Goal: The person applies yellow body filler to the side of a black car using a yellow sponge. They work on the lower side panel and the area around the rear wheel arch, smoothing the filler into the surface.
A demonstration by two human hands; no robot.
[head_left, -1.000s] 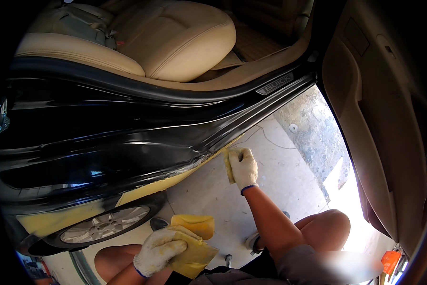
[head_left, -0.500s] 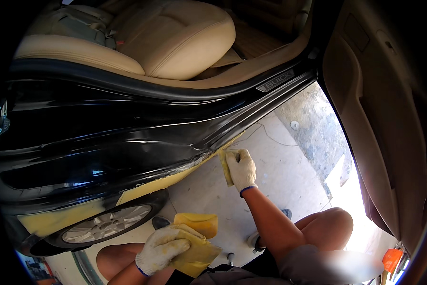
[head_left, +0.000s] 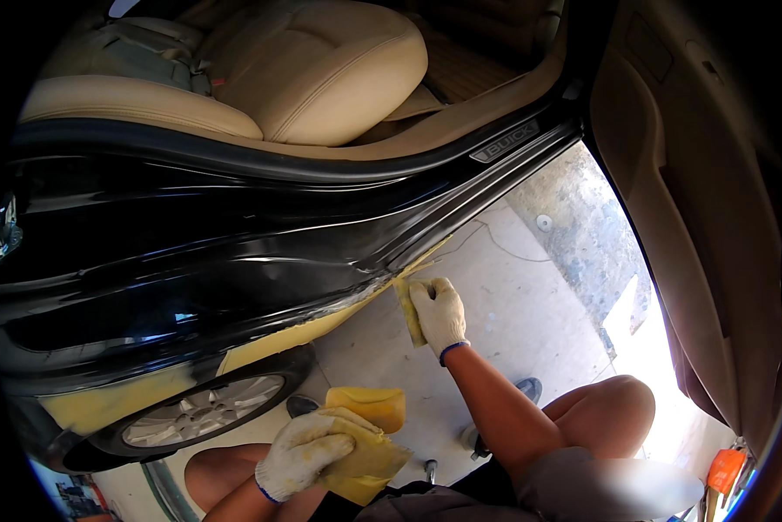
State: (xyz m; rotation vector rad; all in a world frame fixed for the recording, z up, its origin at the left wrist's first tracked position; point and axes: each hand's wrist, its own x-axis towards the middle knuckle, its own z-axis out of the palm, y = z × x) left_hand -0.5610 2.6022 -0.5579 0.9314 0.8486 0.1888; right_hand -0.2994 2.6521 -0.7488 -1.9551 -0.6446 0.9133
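Observation:
My right hand (head_left: 440, 315), in a white knit glove with a blue cuff edge, grips a yellow flat putty spreader (head_left: 411, 311). The spreader's upper end meets the lower edge of the black car body, where a yellow band of filler (head_left: 308, 331) runs along the sill and onto the panel above the wheel. Lower down, over my lap, my gloved left hand (head_left: 297, 454) is closed on a yellow flat plate (head_left: 365, 474) smeared with filler. A second, curved yellow piece (head_left: 378, 407) stands out behind it; whether the two are joined is hidden.
Above the black panel (head_left: 191, 248), the open doorway shows a tan seat (head_left: 356, 74). An open brown-trimmed door (head_left: 695, 200) hangs at the right. A wheel (head_left: 208, 409) sits left of my left hand. Below lies pale floor (head_left: 513, 296); an orange object (head_left: 726, 470) is at the lower right.
My right hand has moved slightly left along the sill with the spreader. My left hand keeps its hold on the yellow plate. The whole view has shifted a little.

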